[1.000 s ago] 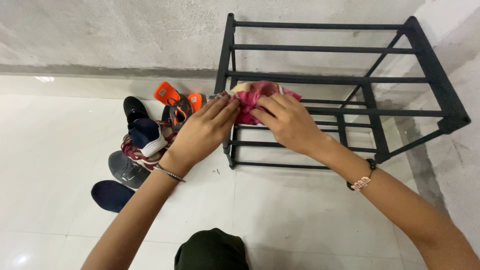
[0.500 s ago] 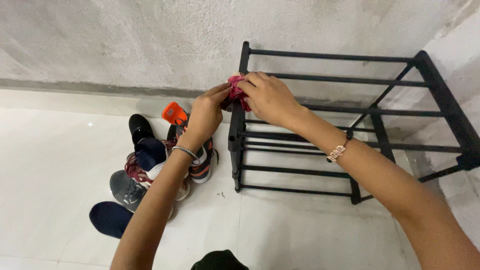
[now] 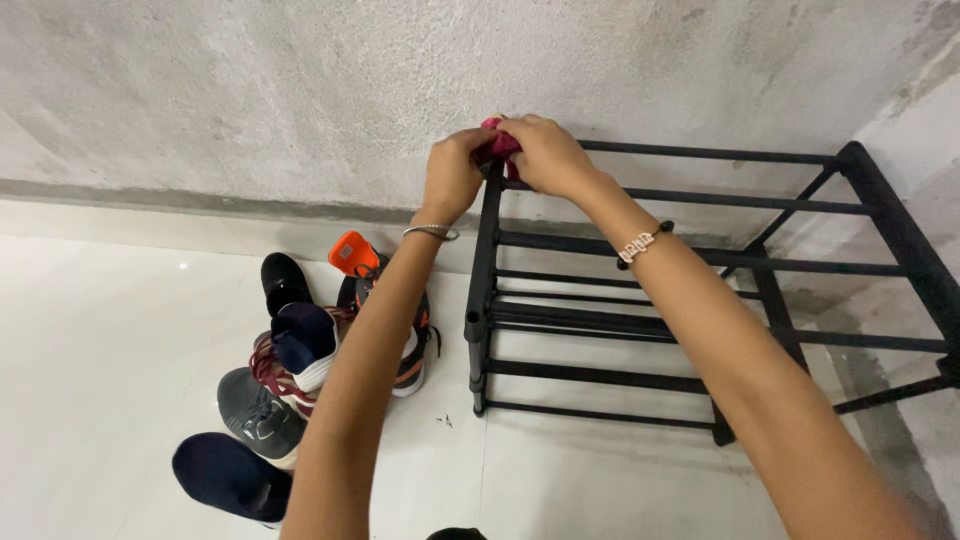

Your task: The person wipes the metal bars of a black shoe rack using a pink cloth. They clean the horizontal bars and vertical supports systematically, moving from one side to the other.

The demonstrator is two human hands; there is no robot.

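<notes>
Both my hands are up at the top back corner of the black metal rack (image 3: 700, 260), close together with the knuckles nearly touching. My left hand (image 3: 455, 172) is curled shut around one side of a small pink cloth (image 3: 497, 142), and my right hand (image 3: 545, 155) is clamped on the other side of it, fingers folded over the top. Only a bunched bit of the cloth shows between them; the rest is hidden in my grip. The cloth sits pressed against the top of the rack's corner post, right under my fingers, with the rough grey wall (image 3: 250, 90) just behind my hands.

A thin silver bangle (image 3: 430, 231) rings my left wrist and a beaded bracelet (image 3: 640, 245) my right. Well below my left forearm, on the white tiled floor (image 3: 90, 350), lies a heap of shoes (image 3: 300, 350): an orange-and-black trainer, dark navy ones, a grey one, one with maroon laces. The heap lies just beside the rack's left posts
</notes>
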